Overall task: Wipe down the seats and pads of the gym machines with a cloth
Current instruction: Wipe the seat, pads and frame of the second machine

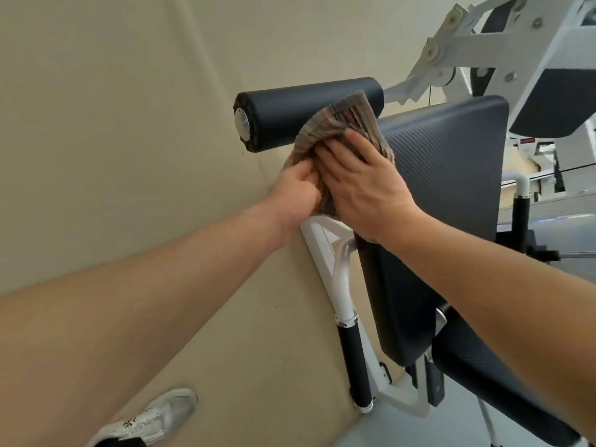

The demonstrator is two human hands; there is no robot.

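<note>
My left grip clutches the brown-grey ribbed cloth while my right grip, fingers flat, presses it onto the upper corner of the black textured flat pad, beside the black cylindrical roller.

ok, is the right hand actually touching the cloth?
Touching. Head view: the right hand lies with its fingers flat on the cloth, with no gap between them. The left hand grips the cloth's lower edge.
</note>
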